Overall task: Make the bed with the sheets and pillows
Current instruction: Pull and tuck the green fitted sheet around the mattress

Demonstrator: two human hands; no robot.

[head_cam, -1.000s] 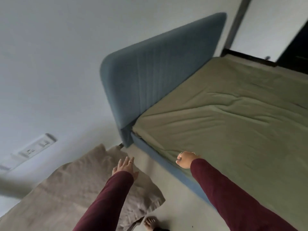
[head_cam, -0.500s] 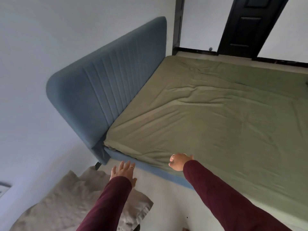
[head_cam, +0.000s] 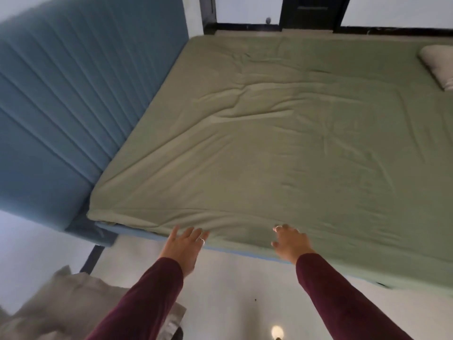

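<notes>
Reaching with 2 hands toward near edge of wrinkled olive-green fitted sheet (head_cam: 282, 148): left hand (head_cam: 182, 249) flat-fingered, touching hem; right hand (head_cam: 290, 242) loosely curled, empty, just over edge.

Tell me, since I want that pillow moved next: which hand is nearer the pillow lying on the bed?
The right hand. It is at the near edge of the green sheet, with the pillow across the bed to its far right. The left hand is further left along that edge.
</notes>
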